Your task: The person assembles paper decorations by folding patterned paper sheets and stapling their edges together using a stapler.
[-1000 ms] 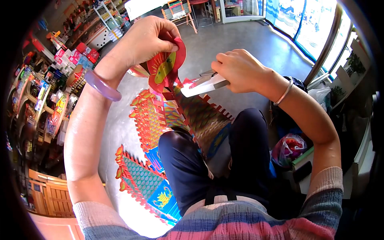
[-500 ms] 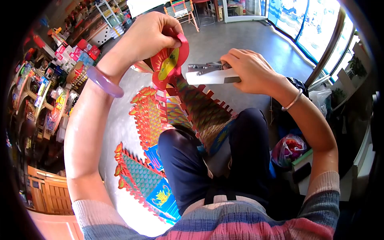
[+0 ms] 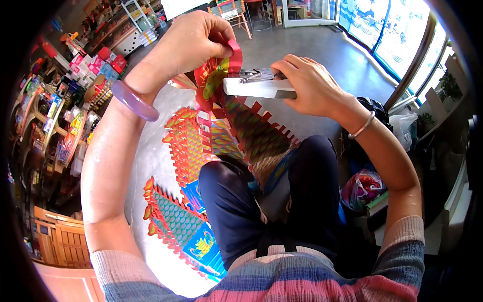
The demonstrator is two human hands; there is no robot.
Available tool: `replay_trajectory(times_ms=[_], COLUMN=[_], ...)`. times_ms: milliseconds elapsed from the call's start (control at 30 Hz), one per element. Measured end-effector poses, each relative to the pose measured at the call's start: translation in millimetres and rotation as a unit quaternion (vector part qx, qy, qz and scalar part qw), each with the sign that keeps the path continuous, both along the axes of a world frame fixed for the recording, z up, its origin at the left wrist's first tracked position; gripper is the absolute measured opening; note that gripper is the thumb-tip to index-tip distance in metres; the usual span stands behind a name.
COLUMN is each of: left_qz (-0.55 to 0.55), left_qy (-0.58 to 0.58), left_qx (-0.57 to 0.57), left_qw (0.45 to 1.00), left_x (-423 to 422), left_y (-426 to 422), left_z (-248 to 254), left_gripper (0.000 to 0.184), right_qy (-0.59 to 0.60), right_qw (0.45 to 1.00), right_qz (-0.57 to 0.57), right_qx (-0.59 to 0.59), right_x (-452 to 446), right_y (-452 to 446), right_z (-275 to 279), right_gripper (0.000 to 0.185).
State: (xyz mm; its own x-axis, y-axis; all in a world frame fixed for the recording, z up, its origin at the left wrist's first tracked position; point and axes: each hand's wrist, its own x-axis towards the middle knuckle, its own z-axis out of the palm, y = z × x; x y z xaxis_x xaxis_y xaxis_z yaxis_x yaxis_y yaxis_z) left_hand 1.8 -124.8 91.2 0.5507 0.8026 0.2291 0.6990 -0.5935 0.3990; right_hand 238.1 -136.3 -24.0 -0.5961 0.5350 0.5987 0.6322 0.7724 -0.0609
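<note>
My left hand [image 3: 193, 43] pinches the top of a red paper piece [image 3: 216, 78] with a yellow-green printed shape. Below it hangs a large folded paper decoration [image 3: 259, 136] with a scale pattern and toothed red edges, reaching down between my knees. My right hand [image 3: 314, 83] is wrapped around a white and metal stapler [image 3: 259, 86]. The stapler's front end meets the right edge of the red piece; whether its jaws enclose the paper, I cannot tell. To the left, on the floor, lie an orange-red scaled paper piece [image 3: 186, 146] and a teal and blue one [image 3: 178, 219].
Shelves of packaged goods [image 3: 55, 126] line the left side. A wooden cabinet [image 3: 63, 239] stands at lower left. By my right knee sit a plastic bag with red contents [image 3: 365, 186] and a white bag [image 3: 402, 128]. A folding chair [image 3: 229, 12] is at the back.
My right hand has moved left with the stapler, bringing its front end from a gap away up to the red paper piece. My left hand has shifted slightly to the right.
</note>
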Motion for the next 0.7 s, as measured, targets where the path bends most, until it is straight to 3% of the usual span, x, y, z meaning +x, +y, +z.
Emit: replay_trajectory(times_ms=[433,533,633,700], left_qz=[0.004,0.013,0.061,0.115], left_qy=[0.011,0.019,0.022,0.037], left_qx=[0.011,0.022,0.114,0.095], left_qw=[1.000,0.999,0.991,0.988], left_x=[2,-5,-20,-27], left_y=[-1,8,28,42], left_z=[-2,-1,2,12], left_gripper=[0.012,0.011,0.018,0.013], right_qy=[-0.018,0.013,0.047,0.118], right_qw=[0.997,0.999,0.998,0.991], right_qz=[-0.049,-0.024,-0.026,0.046], right_qx=[-0.049,-0.020,0.022,-0.047], right_x=[-9,-11,-10,-13], right_y=[7,13,25,31], right_z=[-5,-7,-13,-20], right_gripper=[0.032,0.033,0.040,0.045])
